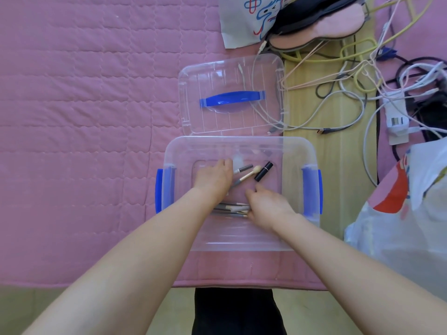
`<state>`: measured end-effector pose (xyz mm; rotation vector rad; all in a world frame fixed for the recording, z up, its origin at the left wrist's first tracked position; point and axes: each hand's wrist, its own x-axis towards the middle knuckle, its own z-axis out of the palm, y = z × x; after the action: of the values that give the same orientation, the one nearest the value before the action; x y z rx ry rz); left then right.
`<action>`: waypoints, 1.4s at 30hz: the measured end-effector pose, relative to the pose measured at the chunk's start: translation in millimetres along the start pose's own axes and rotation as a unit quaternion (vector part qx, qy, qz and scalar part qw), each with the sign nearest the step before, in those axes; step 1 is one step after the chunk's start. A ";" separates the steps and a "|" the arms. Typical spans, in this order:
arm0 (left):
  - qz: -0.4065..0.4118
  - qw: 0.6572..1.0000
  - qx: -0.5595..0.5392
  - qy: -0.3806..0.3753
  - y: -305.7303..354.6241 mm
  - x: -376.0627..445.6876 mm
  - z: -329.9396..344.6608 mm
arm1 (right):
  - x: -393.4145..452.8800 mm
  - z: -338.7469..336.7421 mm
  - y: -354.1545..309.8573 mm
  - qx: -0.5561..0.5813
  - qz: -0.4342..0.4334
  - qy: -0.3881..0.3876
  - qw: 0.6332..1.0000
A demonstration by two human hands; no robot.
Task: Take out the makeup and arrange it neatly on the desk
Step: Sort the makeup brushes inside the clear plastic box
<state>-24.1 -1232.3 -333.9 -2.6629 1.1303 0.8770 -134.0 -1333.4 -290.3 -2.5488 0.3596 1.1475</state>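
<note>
A pink quilted cover (pixel 72 117) fills the left half of the frame, bare of makeup. At centre, a clear plastic storage box (pixel 239 143) with blue side latches sits open on it, its clear lid (pixel 229 76) with a blue handle lying just above, toward the top of the frame. Both forearms reach up from the bottom edge into the box. The left hand (pixel 212 177) lies palm down at the box's centre-left, fingers pointing away and curled over something; its fingertips are hidden, so whether it grips anything cannot be told. Just right of it rest a grey-capped pencil (pixel 243 169), a cream-tipped makeup brush (pixel 246 176) and a black lipstick tube (pixel 263 171), all on the box floor. Below them, the right hand (pixel 268 204) hovers with fingers loosely bent and narrowly parted, thumb side over a bundle of grey-handled brushes (pixel 232 209) at the lower part of the box; the wrists cover most of that bundle, and motion blur hides any contact. At upper right, a tangle of cables (pixel 362 76) crosses a wooden surface (pixel 338 177); a white plastic bag (pixel 411 226) is cut off by the right edge.
</note>
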 end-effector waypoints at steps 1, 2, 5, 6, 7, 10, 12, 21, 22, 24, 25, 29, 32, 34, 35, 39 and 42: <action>-0.010 1.000 -0.020 -0.008 -0.8 -0.4 -1.4 | -1.6 -1.2 0.9 0.011 0.003 0.003 1.000; -0.021 0.999 -0.044 -0.016 -2.3 -1.2 -2.4 | -3.2 -2.4 2.0 0.023 0.009 0.006 1.000; -0.040 0.993 -0.098 -0.041 -9.6 -8.2 -4.2 | -5.1 -6.2 5.3 0.053 0.029 0.027 0.998; -0.041 0.992 -0.106 -0.048 -11.3 -10.9 -4.4 | -5.1 -8.0 5.8 0.067 0.039 0.038 0.996; -0.042 0.992 -0.107 -0.054 -12.4 -13.5 -4.5 | -4.5 -10.1 6.0 0.086 0.052 0.048 0.994; -0.043 0.993 -0.089 -0.057 -12.5 -18.7 -3.8 | 1.7 -16.9 6.7 0.137 0.087 0.082 0.983; -0.035 0.995 -0.079 -0.056 -10.7 -20.4 -1.0 | 8.0 -20.3 7.6 0.149 0.109 0.098 0.978; -0.082 0.984 -0.151 -0.051 3.7 -24.3 -0.3 | 31.4 -23.8 7.2 0.128 0.160 0.084 0.975; -0.086 0.982 -0.160 -0.053 3.6 -25.7 -1.4 | 32.7 -23.4 7.0 0.128 0.162 0.091 0.974; -0.101 0.978 -0.175 -0.059 2.9 -28.5 -4.2 | 32.4 -22.4 7.0 0.131 0.158 0.100 0.974; -0.108 0.975 -0.182 -0.062 2.6 -29.6 -5.4 | 31.3 -22.0 6.7 0.136 0.154 0.101 0.973; -0.114 0.972 -0.196 -0.061 1.0 -34.5 -8.2 | 27.4 -19.9 6.4 0.131 0.145 0.087 0.977; -0.110 0.965 -0.231 -0.050 -0.8 -40.0 -11.0 | 22.2 -18.4 7.6 0.116 0.143 0.057 0.981; -0.120 0.957 -0.259 -0.047 -1.9 -44.2 -13.3 | 16.1 -18.1 9.8 0.134 0.148 0.055 0.978; -0.127 0.954 -0.268 -0.047 -2.2 -46.1 -14.4 | 12.2 -18.5 10.0 0.151 0.148 0.053 0.976; -0.148 0.946 -0.287 -0.040 -0.1 -54.2 -19.8 | -3.8 -20.6 5.5 0.205 0.116 0.038 0.971; -0.172 0.935 -0.309 -0.013 5.5 -63.0 -30.3 | -17.9 -27.4 0.1 0.270 0.095 0.069 0.956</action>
<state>-48.7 -1206.7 -273.4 -3.1646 0.3787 1.3624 -127.0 -1342.4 -259.6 -2.1394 0.8414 0.7865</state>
